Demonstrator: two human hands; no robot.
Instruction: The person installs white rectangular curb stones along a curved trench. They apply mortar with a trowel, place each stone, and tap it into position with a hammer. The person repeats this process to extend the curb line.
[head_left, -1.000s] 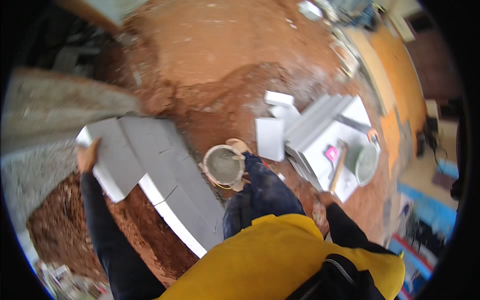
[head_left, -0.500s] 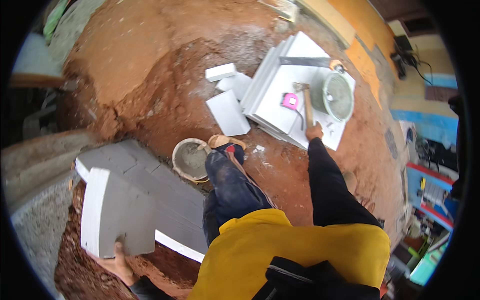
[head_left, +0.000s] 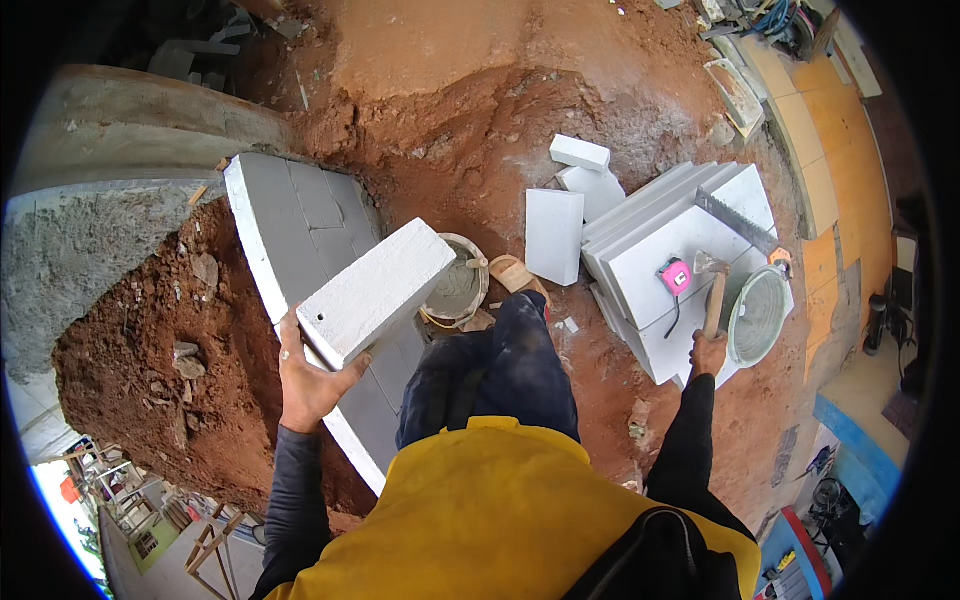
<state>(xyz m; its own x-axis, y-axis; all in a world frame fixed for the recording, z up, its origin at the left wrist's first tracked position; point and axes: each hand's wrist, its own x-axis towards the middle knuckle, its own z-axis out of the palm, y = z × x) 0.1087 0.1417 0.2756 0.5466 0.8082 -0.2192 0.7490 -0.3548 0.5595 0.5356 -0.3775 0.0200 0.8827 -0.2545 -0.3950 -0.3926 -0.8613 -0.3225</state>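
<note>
My left hand [head_left: 312, 382] grips the near end of a white lightweight concrete block [head_left: 385, 285], thumb on one side and fingers on the other. The block is over a low wall of grey-topped blocks [head_left: 320, 205]; whether it touches the wall I cannot tell. On the right, my right hand [head_left: 708, 352] is closed round the wooden handle of a small hatchet [head_left: 715, 295], whose metal head is over the stacked white blocks [head_left: 650, 250]. Close to the head lies a pink tape measure [head_left: 676, 273]. A handsaw [head_left: 735, 220] rests on the stack.
A bucket of grey mortar [head_left: 455, 288] stands beside the wall, near my sandaled foot [head_left: 512, 272]. A pale green bucket [head_left: 758, 318] is at the stack's right side. Loose white blocks [head_left: 554, 235] lie left of the stack. Reddish soil [head_left: 160, 330] borders the wall.
My view has swung left. The block in my left hand has turned from broad face up to narrow side up, its far end pointing toward the mortar bucket. My right hand still holds the hatchet.
</note>
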